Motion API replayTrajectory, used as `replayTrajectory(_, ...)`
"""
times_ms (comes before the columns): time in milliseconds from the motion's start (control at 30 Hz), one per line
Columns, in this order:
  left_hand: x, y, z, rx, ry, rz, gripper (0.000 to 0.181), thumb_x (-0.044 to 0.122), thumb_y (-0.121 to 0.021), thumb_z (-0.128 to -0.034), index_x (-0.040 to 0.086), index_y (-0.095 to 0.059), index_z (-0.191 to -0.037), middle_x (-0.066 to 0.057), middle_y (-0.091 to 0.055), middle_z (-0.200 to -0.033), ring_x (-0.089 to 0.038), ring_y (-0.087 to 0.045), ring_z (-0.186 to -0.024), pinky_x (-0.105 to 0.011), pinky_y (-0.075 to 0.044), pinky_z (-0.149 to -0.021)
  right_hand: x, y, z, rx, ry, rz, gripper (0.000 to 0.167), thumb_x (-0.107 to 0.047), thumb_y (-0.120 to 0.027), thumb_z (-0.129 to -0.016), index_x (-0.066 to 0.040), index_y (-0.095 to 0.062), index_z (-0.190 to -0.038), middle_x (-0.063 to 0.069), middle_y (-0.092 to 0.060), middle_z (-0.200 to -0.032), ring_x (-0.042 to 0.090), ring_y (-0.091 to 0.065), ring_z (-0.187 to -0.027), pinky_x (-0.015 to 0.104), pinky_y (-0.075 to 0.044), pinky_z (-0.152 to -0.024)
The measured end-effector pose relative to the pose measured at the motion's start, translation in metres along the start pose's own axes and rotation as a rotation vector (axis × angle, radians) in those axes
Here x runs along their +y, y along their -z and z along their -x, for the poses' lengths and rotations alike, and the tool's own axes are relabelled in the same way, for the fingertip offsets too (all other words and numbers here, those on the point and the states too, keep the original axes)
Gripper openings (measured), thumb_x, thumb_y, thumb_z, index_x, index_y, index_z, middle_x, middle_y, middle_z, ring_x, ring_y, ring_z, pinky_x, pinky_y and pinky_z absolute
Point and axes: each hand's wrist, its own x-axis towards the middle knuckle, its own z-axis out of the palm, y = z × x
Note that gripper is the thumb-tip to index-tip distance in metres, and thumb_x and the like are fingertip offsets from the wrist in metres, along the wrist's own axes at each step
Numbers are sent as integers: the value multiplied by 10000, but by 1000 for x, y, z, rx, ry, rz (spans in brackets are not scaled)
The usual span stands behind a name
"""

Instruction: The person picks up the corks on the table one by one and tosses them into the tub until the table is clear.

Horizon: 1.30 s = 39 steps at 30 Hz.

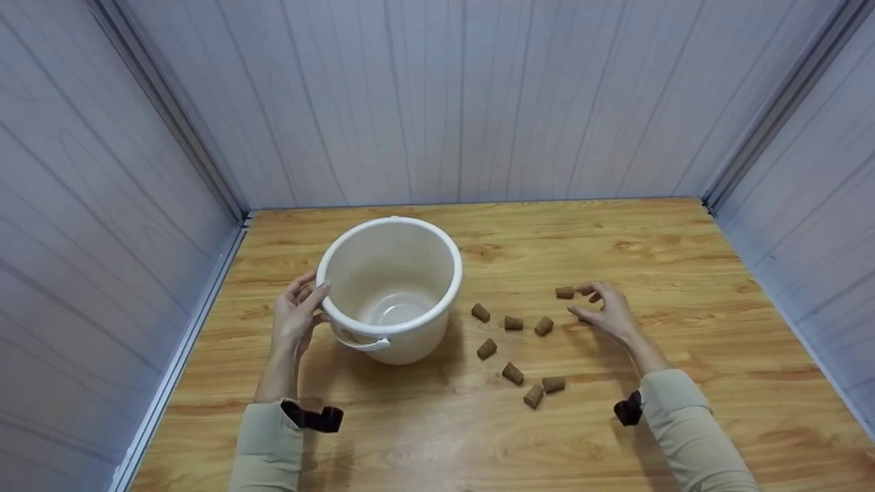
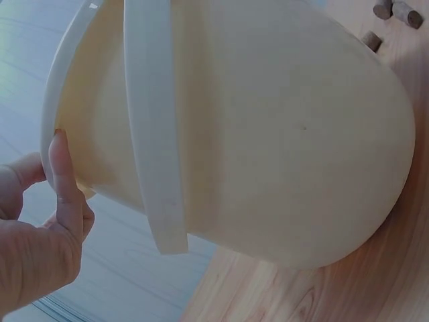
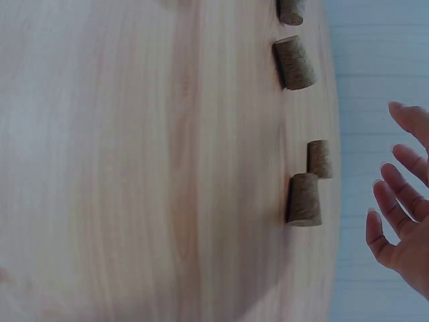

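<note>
The right hand (image 1: 610, 314) held nothing, its thumb and forefinger spread apart over the bench (image 1: 437, 451). One cork (image 1: 564, 292) lay on its side just left of the forefinger's tip; whether the two touched could not be told. The other corks (image 1: 513, 323) lay scattered on the wood between that hand and the bucket (image 1: 413, 340), some of them nearer the person. The left hand (image 1: 294, 320) gripped the bucket's rim at its left edge, thumb inside and fingers outside. The bucket stood upright, well apart from the right hand, its handle (image 1: 362, 345) hanging on the near side.
</note>
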Motion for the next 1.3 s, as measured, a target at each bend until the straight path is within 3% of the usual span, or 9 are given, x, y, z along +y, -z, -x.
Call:
replayTrajectory(567,-1,0,-1,4,-2,29,395,-42,-556,-942,-89,-440,-1316,-31,-608,-827,-73,-558,-578,-167,-479,-432,34,10,21,-91,-83,24,424,-49,-748,-845,133,-548,-1172,296,-535,-1119,448,-512,-1003,577,-445,-850)
replayTrajectory(933,-1,0,-2,6,8,23,411,-32,-563,-951,-86,-423,-1334,-54,-580,-826,-77,-569,-603,-166,-484,-446,42,11,30,-151,-173,-19,465,-69,-745,-860,134,-514,-1208,293,-529,-1137,452,-517,-1056,560,-441,-896)
replayTrajectory(1300,-2,0,-2,-6,-14,34,403,-56,-555,-940,-93,-433,-1323,-45,-572,-785,-72,-552,-564,-163,-479,-434,41,6,27,-65,-181,67,297,-88,-711,-892,96,-594,-1095,217,-587,-1008,362,-573,-912,440,-485,-772)
